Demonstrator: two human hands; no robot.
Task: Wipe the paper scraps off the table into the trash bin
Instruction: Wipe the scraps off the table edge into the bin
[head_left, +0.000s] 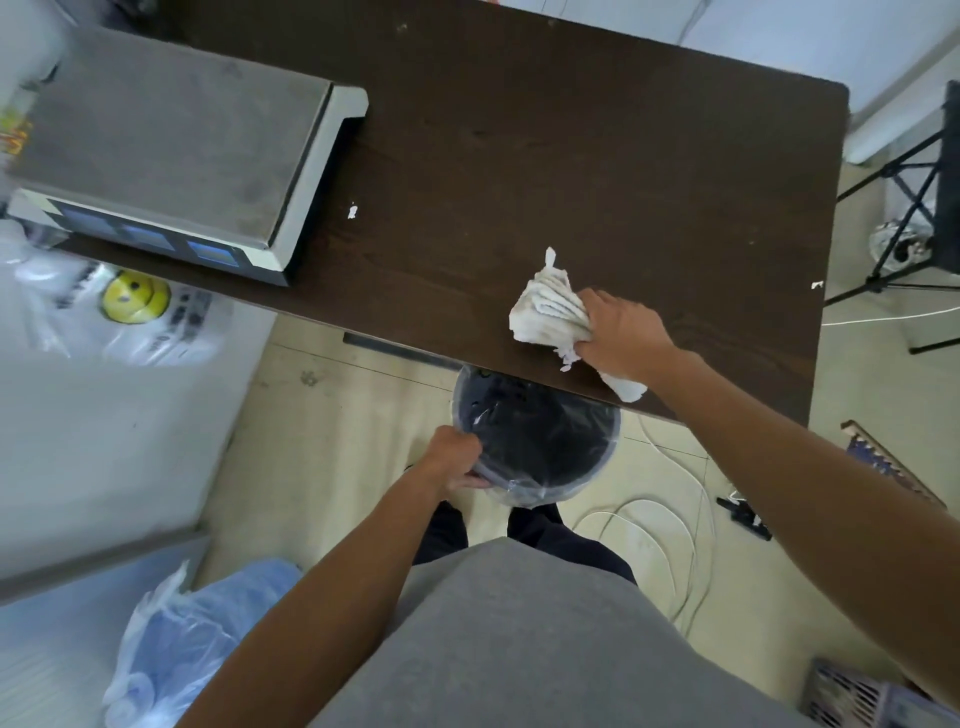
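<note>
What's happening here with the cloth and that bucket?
A person is cleaning paper scraps off a dark table. The right hand presses a crumpled white cloth on the tabletop near the front edge, with some torn bits beside it. The left hand grips the rim of a black-lined trash bin held just under that edge. One scrap lies near the scale, another by the right edge.

Scale (171, 156) on table (597, 156) at left, cloth (548, 309) near front edge, bin (540, 441) below it.
</note>
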